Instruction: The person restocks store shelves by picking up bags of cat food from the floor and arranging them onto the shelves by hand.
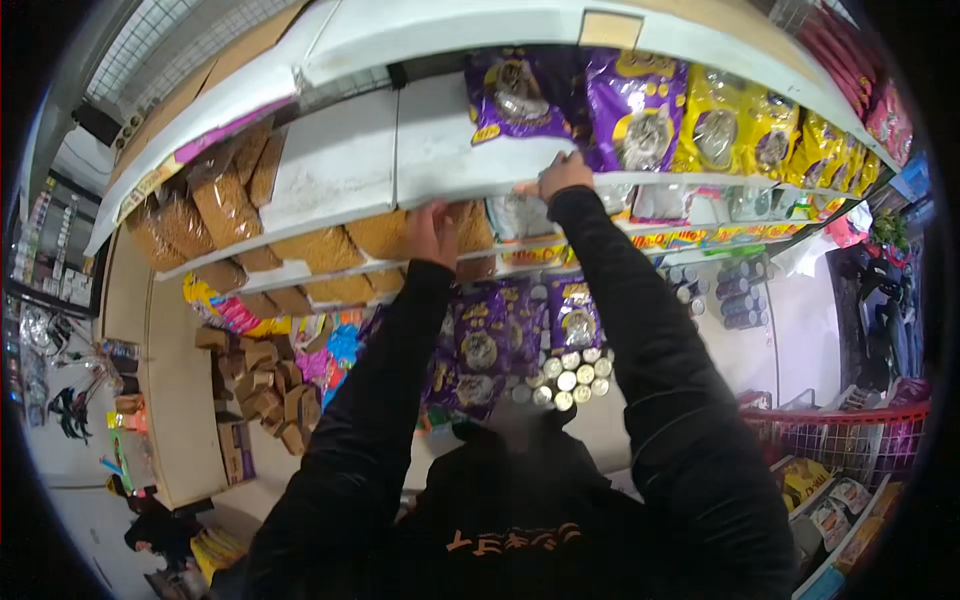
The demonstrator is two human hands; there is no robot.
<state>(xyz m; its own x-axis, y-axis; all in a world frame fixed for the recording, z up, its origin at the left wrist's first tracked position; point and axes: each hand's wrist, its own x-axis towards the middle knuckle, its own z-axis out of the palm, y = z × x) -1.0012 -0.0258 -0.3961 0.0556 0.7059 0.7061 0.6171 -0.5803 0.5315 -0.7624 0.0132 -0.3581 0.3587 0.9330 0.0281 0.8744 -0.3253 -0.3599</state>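
Note:
My left hand (pixel 433 235), somewhat blurred, reaches up to the front edge of the white shelf (pixel 335 165), fingers stretched out and apart. Behind it are clear bags of brown pellets (pixel 382 236). At the same edge, further right, my right hand (pixel 566 174) is closed with its fingers bent. Whether anything small is in them is hidden. Beyond it on the shelf stand a purple pet-food bag (pixel 637 110) and another purple bag (pixel 516 95).
Yellow bags (pixel 715 122) fill the shelf's right end. Below are purple bags (pixel 482 335), cans (pixel 567 380) and cardboard boxes (pixel 270 385). A red-rimmed wire basket (pixel 840 418) stands at right. Another person (pixel 155 530) is at lower left.

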